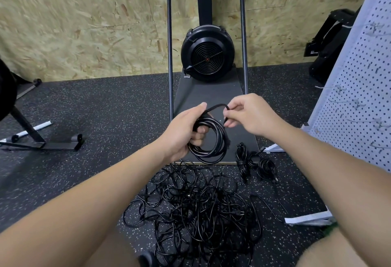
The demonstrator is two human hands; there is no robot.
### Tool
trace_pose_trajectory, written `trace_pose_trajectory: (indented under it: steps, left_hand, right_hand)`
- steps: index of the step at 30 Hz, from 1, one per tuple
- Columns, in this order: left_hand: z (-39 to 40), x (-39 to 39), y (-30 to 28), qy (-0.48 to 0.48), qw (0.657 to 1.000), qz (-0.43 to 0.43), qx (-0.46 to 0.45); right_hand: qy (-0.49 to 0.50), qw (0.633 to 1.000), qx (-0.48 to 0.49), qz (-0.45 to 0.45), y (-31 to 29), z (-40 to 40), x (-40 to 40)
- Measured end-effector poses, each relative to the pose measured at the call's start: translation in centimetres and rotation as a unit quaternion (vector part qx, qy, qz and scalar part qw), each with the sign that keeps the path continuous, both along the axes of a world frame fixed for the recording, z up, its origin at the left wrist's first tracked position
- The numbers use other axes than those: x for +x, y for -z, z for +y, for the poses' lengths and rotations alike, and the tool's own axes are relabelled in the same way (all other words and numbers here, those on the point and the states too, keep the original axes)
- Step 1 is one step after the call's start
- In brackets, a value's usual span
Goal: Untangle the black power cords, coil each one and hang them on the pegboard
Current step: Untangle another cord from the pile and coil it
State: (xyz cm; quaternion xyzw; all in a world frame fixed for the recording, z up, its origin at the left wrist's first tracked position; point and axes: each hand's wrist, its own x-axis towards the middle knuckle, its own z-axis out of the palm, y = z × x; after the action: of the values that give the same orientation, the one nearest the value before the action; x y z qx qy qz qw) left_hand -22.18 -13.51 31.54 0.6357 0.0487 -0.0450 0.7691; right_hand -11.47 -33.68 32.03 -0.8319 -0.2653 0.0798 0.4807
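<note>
Speckled rubber floor meets a chipboard wall. Your left hand grips a round coil of glossy black cord, while your right hand pinches its loose end. Below lies a tangled heap of cords, with bundled cords beside it. At right stands the perforated white pegboard with wire hooks.

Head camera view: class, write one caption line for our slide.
Left hand grips a coiled cord while right hand pinches its loose end, above a tangled cord pile.
</note>
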Motion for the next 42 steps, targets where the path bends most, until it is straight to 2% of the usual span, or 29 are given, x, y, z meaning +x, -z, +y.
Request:
trace_pose_trajectory:
  steps: [4, 9, 17, 21, 27, 32, 37, 42]
  left_hand:
    - [-0.4, 0.1, -0.4, -0.005, 0.999, -0.025, 0.021]
    - [-0.5, 0.0, -0.2, -0.007, 0.998, -0.041, 0.044]
    - [-0.3, -0.4, -0.6, -0.062, 0.995, -0.033, 0.066]
    - [0.0, -0.3, -0.6, -0.073, 0.995, -0.027, 0.059]
    - [0.0, 0.4, -0.3, -0.045, 0.997, -0.025, 0.06]
    - [0.7, 0.9, -0.3, -0.051, 0.998, -0.027, 0.037]
    - [0.1, 1.1, 0.4, -0.099, 0.99, -0.065, 0.081]
    - [0.1, 1.6, 1.0, -0.146, 0.978, -0.099, 0.115]
  right_hand:
    - [0.039, 0.992, 0.106, 0.06, 0.0, 1.0, -0.3]
    - [0.051, 0.985, 0.106, 0.126, 0.0, 1.6, -1.2]
    - [-0.038, 0.936, 0.151, 0.316, 0.6, 1.8, -1.4]
    - [-0.096, 0.948, 0.08, 0.293, 0.9, 1.2, -1.2]
    - [-0.073, 0.938, 0.115, 0.319, 1.6, 2.4, -2.4]
    - [-0.191, 0.903, 0.091, 0.374, 1.0, 2.6, -2.9]
    - [-0.194, 0.937, 0.036, 0.287, 1.1, 2.8, -4.2]
    - [-0.178, 0.924, 0.049, 0.334, 1.0, 2.9, -4.3]
